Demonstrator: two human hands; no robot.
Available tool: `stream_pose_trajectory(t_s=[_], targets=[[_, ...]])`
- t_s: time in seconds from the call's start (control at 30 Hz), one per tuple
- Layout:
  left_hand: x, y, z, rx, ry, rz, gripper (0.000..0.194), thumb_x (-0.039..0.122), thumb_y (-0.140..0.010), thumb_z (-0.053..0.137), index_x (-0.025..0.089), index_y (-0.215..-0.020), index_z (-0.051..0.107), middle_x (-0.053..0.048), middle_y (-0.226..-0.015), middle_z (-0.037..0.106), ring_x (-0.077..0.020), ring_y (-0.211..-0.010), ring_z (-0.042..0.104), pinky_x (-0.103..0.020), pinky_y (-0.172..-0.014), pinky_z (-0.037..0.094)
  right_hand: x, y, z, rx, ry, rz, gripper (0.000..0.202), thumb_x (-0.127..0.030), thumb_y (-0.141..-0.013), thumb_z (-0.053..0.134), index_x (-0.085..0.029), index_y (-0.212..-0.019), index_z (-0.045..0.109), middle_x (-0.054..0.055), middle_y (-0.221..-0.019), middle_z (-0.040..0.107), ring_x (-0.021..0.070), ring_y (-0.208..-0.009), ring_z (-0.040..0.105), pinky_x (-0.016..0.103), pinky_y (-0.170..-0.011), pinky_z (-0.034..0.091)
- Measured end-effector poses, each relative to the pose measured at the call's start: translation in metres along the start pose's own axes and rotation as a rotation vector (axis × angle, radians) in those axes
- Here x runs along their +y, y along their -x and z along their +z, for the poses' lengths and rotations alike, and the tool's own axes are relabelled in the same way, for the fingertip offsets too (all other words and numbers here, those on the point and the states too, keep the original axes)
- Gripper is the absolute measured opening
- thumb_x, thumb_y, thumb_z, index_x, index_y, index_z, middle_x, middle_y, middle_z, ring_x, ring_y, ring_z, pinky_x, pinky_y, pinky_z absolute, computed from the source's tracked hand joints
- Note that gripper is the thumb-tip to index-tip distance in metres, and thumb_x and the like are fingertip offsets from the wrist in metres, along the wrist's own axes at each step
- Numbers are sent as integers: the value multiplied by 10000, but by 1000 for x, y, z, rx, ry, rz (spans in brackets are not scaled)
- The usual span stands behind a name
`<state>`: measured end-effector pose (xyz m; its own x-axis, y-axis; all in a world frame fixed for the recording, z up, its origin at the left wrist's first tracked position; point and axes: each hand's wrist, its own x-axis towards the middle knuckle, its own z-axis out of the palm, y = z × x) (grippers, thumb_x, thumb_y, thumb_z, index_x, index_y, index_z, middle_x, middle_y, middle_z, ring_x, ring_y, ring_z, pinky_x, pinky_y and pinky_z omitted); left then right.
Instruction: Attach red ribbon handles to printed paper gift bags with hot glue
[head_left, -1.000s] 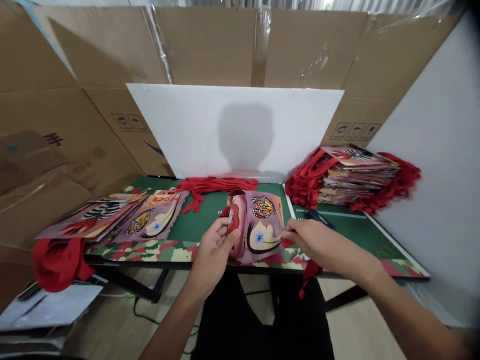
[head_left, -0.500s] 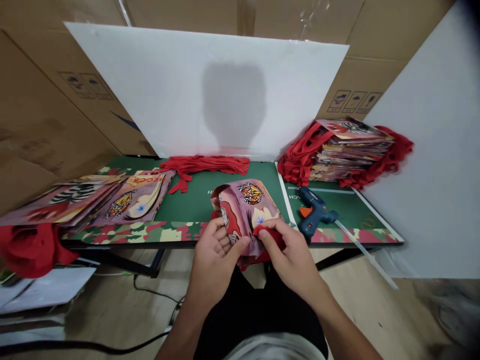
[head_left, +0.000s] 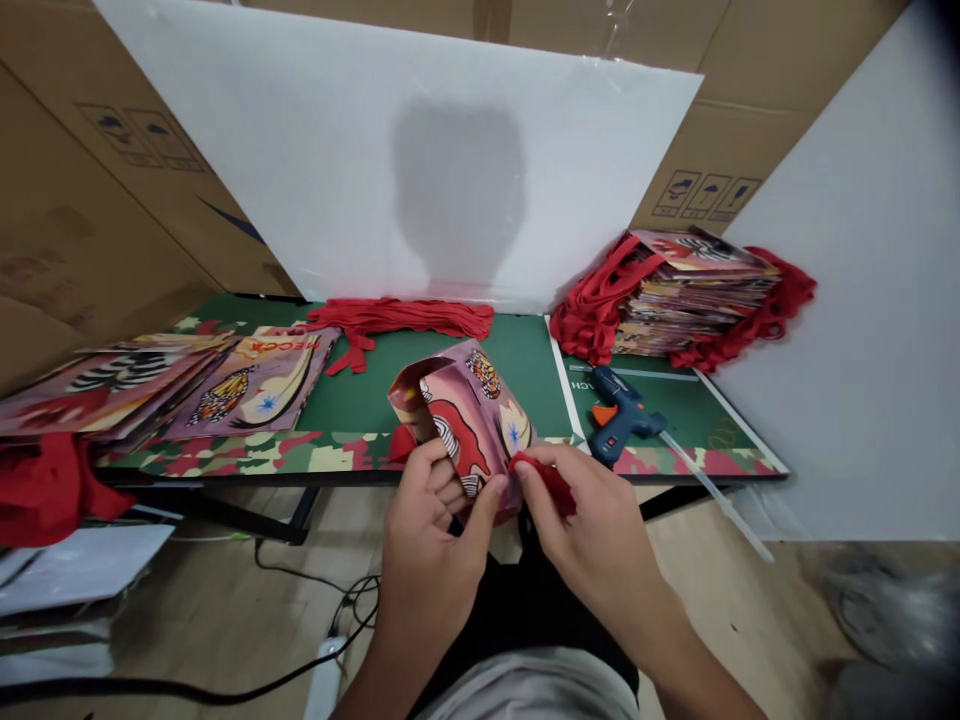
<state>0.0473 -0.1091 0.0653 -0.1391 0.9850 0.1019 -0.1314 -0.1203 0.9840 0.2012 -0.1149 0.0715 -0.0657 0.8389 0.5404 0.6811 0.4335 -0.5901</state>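
Observation:
A patterned paper bag with a butterfly and a red figure is held over the table's front edge, its mouth gaping toward the upper left. My left hand grips its lower left part, thumb on the front and fingers curled at the side. My right hand pinches a red ribbon against the bag's lower right edge. The ribbon's far end is hidden by the fingers. To the right of the bag lies a blue glue gun with an orange trigger and a clear glue stick.
A bundle of red ribbons lies at the back of the green table. Flat bags are at left. A tall stack of bags with red handles stands at right. Cables run over the floor below.
The bag has turned and tilted left, and its mouth has opened wider, showing more of the red figure. Both hands keep their hold. The view has shifted slightly.

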Motion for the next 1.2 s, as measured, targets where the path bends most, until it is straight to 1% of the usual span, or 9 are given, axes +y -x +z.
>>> stream_pose_trajectory(t_s=[0.13, 0.37, 0.5, 0.63, 0.73, 0.8, 0.9, 1.1, 1.2], targets=[[0, 3, 4, 0, -20, 28, 445, 274, -876, 837, 202, -1218, 562, -102, -1142, 832, -195, -968, 832, -251, -830, 692, -2, 3, 2, 62, 93, -66, 101, -220, -1105, 599, -191, -1094, 695, 37, -981, 787, 201, -866, 752, 300, -793, 538], [-2, 8, 5, 5, -80, 58, 419, 297, -906, 813, 218, -1235, 566, -94, -1172, 827, -189, -1006, 827, -257, -880, 688, -5, 9, 8, 142, 141, -38, 80, -223, -1107, 605, -199, -1114, 680, 28, -984, 791, 177, -843, 760, 279, -766, 536], [-3, 8, 5, 13, -91, 52, 406, 314, -910, 805, 223, -1220, 559, -98, -1127, 831, -211, -954, 832, -295, -832, 707, -7, 13, 6, 109, 83, -19, 85, -219, -1114, 589, -215, -1143, 669, 20, -1026, 784, 166, -891, 757, 271, -805, 538], [-6, 7, 7, 27, -122, 55, 413, 330, -910, 809, 227, -1220, 555, -94, -1111, 831, -210, -945, 831, -293, -832, 706, -9, 13, 6, 84, -28, 84, 119, -244, -1132, 552, -238, -1130, 671, 8, -1024, 757, 156, -881, 724, 263, -785, 531], [-9, 7, 8, 14, -124, 54, 413, 346, -933, 792, 232, -1246, 547, -97, -1139, 825, -216, -969, 829, -300, -829, 708, -11, 12, 8, 93, -110, 132, 149, -258, -1140, 525, -244, -1112, 671, 21, -1087, 734, 162, -984, 705, 265, -863, 524], [-11, 8, 8, 2, -123, 55, 406, 349, -944, 784, 231, -1253, 548, -100, -1150, 822, -220, -986, 828, -305, -834, 707, -11, 11, 9, 91, -135, 147, 166, -266, -1145, 506, -242, -1090, 660, 26, -1089, 712, 167, -995, 684, 272, -877, 511], [-12, 8, 7, 0, -131, 68, 395, 340, -949, 782, 230, -1252, 555, -94, -1154, 821, -212, -1001, 824, -295, -860, 697, -11, 10, 7, 35, -158, 194, 211, -303, -1154, 477, -240, -1048, 648, 25, -1036, 683, 178, -924, 646, 289, -827, 487], [-9, 7, 6, -48, -99, 37, 417, 343, -966, 775, 242, -1297, 542, -99, -1237, 799, -211, -1063, 812, -300, -901, 684, -4, 1, -5, -172, -337, 321, 287, -402, -1146, 472, -237, -976, 634, 15, -915, 659, 195, -830, 612, 296, -754, 473], [-7, 7, 5, -57, -93, 27, 418, 330, -954, 789, 242, -1285, 548, -100, -1245, 794, -211, -1072, 809, -306, -919, 678, -3, -3, -6, -209, -333, 362, 319, -436, -1132, 474, -232, -933, 617, 22, -876, 651, 209, -803, 594, 304, -729, 467]])
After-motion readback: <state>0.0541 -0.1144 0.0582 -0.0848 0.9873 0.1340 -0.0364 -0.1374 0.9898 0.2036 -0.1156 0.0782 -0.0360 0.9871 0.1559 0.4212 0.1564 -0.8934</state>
